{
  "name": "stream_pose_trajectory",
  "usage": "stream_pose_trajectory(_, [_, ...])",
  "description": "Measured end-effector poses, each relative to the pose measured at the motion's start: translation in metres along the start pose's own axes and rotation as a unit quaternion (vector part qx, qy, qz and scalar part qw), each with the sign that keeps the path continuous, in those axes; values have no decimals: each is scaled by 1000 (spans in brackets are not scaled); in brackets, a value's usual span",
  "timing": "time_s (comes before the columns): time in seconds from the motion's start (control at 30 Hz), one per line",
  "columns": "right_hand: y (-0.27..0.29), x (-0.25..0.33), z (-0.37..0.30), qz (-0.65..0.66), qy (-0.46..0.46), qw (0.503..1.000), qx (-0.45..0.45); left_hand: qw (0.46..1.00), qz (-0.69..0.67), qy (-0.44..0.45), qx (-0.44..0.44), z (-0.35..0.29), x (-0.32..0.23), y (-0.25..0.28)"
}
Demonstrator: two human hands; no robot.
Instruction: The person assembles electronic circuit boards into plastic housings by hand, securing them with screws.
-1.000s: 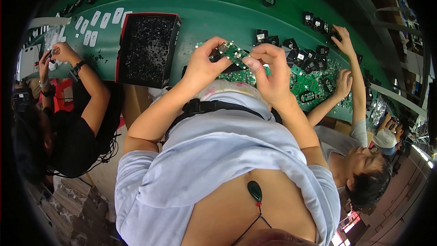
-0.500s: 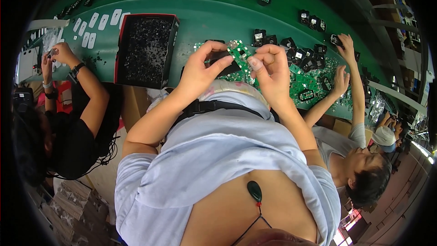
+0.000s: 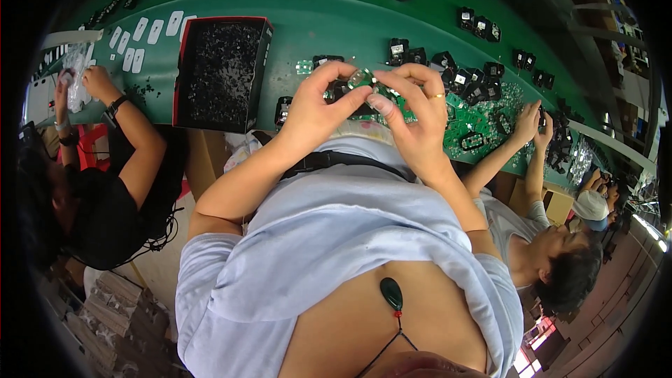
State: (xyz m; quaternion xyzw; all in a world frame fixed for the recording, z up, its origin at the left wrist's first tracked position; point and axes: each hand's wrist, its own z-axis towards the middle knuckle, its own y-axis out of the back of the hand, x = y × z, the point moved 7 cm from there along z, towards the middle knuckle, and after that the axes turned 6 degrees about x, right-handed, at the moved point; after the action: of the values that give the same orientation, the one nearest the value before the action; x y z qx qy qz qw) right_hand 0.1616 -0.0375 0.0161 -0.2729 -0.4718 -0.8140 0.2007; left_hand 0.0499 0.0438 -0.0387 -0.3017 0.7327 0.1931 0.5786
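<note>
We work at a long green-surfaced table (image 3: 301, 31), and on it our landmark is the open black box with a red edge (image 3: 264, 56), filled with tiny dark parts. Well to the right of the box spreads a heap of loose green circuit boards (image 3: 458, 120), with a cluster of black plastic cases (image 3: 478, 94) along the heap's far side. Left of the box lie several flat white rectangular plates (image 3: 156, 30).

To the right of the box, between it and the heap, are our two bare hands. Our left hand (image 3: 318, 101) pinches a small green circuit board with pale components (image 3: 361, 80) between thumb and forefinger. Our right hand (image 3: 416, 101) brings its thumb and forefinger to the board's right side; whether it grips there or only touches, we cannot tell. The held board is up in front of our body — right of the box, near the heap.

We judge that a slip is the main risk: the hold is by fingertips alone, so a loose pinch could drop the board among its lookalikes in the heap. Pressing hard on the components could also harm them.

One end of the board points away from us; its long axis seems to slant from far left to near right, away from the box — though our fingers hide much of it.
</note>
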Motion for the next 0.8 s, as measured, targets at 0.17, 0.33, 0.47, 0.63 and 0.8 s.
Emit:
stream_pose_trajectory(0.17, [-6, -11, -5, 137, -34, 989, 41, 996, 82, 7, 41, -2, 2, -5])
stream_pose_trajectory(0.33, [-1, -6, 1, 141, -55, 988, 30, 991, 26, -132, -20, -2, -21, 6])
stream_pose_trajectory(0.47, [10, 6, 16, 54, 22, 997, 55, 948, 183, -257, -42, -16, -51, -2])
stream_pose_trajectory(0.63, [14, 15, 24, -15, 85, 987, 132, 912, 238, -326, -73, -20, -56, -6])
stream_pose_trajectory(0.8, [14, 20, 28, -33, 84, 978, 188, 917, 239, -311, -76, -20, -55, -7])
